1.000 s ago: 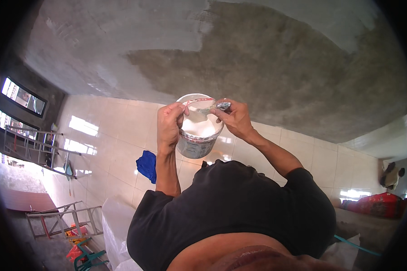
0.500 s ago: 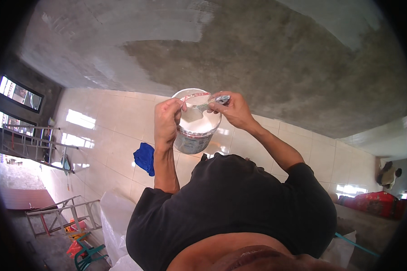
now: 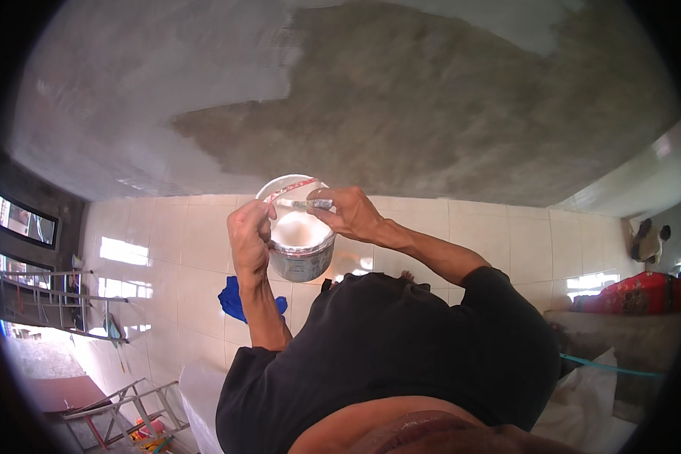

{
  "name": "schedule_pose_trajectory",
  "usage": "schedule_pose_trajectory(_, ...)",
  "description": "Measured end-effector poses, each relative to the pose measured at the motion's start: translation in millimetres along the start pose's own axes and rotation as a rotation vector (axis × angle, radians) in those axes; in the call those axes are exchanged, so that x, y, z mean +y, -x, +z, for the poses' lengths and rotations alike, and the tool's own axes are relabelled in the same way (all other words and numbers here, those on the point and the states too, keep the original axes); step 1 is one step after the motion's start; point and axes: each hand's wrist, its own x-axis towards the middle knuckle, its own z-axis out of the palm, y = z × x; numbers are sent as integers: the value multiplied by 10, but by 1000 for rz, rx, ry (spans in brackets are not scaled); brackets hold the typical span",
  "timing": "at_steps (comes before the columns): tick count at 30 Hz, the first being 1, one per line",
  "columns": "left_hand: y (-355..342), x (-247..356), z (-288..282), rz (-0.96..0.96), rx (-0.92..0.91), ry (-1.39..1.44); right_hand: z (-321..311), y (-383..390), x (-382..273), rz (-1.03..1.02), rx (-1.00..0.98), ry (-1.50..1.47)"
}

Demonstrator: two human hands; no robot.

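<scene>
A round bucket [image 3: 301,266] of white paint [image 3: 299,228] hangs or stands before me, close to the wall. My left hand [image 3: 248,227] is closed round one end of its red-and-white handle [image 3: 291,189], at the bucket's left rim. Above the paint, my right hand [image 3: 348,213] grips a paintbrush [image 3: 321,203] by the handle. The brush lies level and points left, toward my left hand. Its whitish head shows only faintly against the paint.
The grey wall [image 3: 431,106] ahead has a lighter coated area at left. A blue cloth [image 3: 232,299] lies on the tiled floor [image 3: 197,242]. Metal ladders [image 3: 125,408] stand at left. A red patterned bundle [image 3: 632,293] and a pale sheet [image 3: 594,393] are at right.
In the picture, the bucket and both hands have shifted left and slightly down as the view turned. The brush now lies more level. Both hands keep their grips.
</scene>
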Motion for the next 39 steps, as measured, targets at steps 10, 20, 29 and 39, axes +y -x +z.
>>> schedule_pose_trajectory(10, -8, -15, 14, 35, -10, 45, -52, -105, 74, 501, -122, -798)
schedule_pose_trajectory(20, 56, 118, 67, -25, -3, 23, -16, 13, 0, 26, 69, -73)
schedule_pose_trajectory(29, 38, 104, 54, -44, 25, 4, -116, -10, -124, 81, 23, -190)
schedule_pose_trajectory(39, 16, 29, 13, 14, 49, 20, -348, -18, -96, 366, 25, -725)
